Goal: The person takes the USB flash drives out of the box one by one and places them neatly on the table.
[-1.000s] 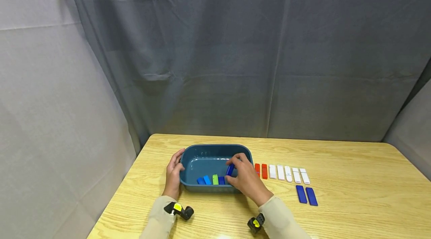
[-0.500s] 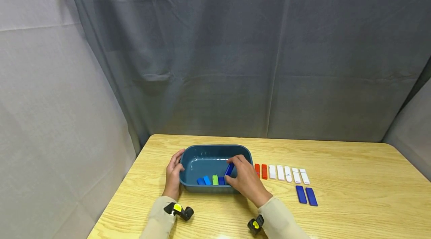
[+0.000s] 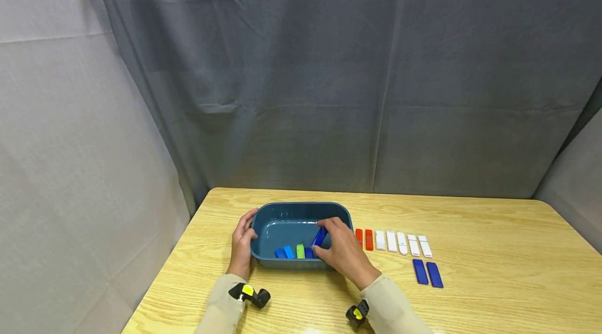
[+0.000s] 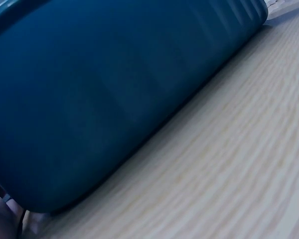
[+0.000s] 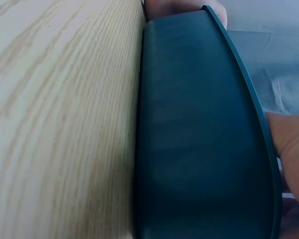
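Note:
A dark teal plastic basin (image 3: 301, 266) stands near the left end of the table. My left hand (image 3: 242, 245) grips its left side, fingers along the outer wall and thumb at the rim. Over the right part of the basin, my right hand (image 3: 345, 250) pinches a dark blue USB stick (image 3: 319, 237) between thumb and fingers, tilted inside the walls. Along the near inner wall lie two lighter blue sticks (image 3: 289, 252), a green stick (image 3: 300, 251) and another dark blue stick (image 3: 309, 253). Both wrist views are mostly filled by the basin's outer wall (image 4: 114, 99).
Right of the basin, two red sticks (image 3: 369, 240) and several white sticks (image 3: 391, 241) lie in a row on the wooden table (image 3: 494, 250). Two dark blue sticks (image 3: 435, 275) lie nearer the front. A grey curtain (image 3: 301, 88) hangs behind the table.
The pinched dark blue stick has shifted slightly left and down, toward the dark blue one in the basin, and leans more. The left hand and basin have stayed put.

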A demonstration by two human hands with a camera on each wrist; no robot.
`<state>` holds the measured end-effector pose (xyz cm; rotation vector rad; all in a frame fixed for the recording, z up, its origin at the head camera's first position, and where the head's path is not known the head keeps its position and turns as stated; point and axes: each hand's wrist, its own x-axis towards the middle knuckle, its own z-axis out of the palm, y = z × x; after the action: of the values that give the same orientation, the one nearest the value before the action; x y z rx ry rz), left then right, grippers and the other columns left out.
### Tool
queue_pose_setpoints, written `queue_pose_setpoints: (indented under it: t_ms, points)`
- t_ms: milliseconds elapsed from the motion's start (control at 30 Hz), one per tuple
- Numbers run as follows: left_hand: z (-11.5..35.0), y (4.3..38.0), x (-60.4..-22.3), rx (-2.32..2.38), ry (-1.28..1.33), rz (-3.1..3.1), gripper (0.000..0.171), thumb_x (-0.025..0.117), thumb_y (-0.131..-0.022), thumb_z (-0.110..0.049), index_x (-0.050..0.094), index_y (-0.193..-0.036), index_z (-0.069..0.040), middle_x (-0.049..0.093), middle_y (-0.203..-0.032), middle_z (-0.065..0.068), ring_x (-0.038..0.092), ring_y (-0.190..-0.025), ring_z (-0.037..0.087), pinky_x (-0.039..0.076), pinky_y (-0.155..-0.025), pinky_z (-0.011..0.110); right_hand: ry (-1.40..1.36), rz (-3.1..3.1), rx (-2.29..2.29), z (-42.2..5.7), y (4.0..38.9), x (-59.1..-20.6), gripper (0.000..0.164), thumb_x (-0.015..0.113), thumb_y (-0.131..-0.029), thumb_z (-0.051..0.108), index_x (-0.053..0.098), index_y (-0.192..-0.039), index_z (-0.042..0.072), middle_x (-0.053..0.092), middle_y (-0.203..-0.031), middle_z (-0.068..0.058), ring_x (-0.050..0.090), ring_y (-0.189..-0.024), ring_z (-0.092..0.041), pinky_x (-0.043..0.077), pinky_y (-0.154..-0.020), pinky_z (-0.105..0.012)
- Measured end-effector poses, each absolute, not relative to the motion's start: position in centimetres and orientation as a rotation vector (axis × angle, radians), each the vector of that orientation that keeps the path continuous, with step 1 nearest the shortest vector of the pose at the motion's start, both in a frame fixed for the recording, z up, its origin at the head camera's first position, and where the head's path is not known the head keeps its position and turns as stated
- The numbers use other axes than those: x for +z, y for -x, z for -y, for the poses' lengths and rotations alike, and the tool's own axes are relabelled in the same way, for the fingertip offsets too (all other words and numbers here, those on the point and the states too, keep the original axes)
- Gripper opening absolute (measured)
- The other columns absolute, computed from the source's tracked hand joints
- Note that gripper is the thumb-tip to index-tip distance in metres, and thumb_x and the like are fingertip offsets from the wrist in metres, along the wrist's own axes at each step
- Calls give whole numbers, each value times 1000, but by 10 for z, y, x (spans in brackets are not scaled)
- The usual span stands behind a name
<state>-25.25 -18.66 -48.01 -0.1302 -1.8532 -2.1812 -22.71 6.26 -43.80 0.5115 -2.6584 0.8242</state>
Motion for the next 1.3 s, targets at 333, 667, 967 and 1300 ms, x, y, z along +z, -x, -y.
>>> queue_pose_setpoints:
  t_ms: [333, 667, 967, 1300]
  points:
    - [185, 254, -480, -2188, 147, 1842, 62, 38, -75, 14, 45, -137, 8, 45, -142, 24, 37, -136, 30, 32, -99, 34, -472, 2663, 897, -64, 228, -437, 52, 82, -73, 24, 61, -116, 5, 63, -108, -11, 61, -89, -24, 54, -79, -38]
    - [186, 253, -482, -2183, 137, 1847, 61, 39, -77, 14, 46, -137, 7, 45, -142, 24, 37, -136, 31, 32, -100, 36, -491, 2644, 911, -65, 227, -436, 51, 82, -73, 24, 61, -116, 5, 64, -109, -10, 61, -90, -24, 53, -80, -39]
    - [187, 252, -485, -2161, 143, 1863, 60, 39, -77, 14, 47, -136, 6, 46, -142, 22, 39, -135, 31, 33, -98, 35, -543, 2610, 1004, -70, 222, -435, 53, 82, -72, 22, 60, -117, 7, 64, -109, -6, 61, -97, -23, 51, -86, -38]
    - [190, 272, -506, -2195, 111, 1827, 62, 39, -78, 13, 49, -137, -1, 49, -142, 14, 40, -135, 23, 33, -97, 30, -645, 2570, 976, -97, 210, -415, 55, 84, -70, 23, 60, -118, 9, 64, -108, -3, 62, -96, -21, 51, -82, -38]
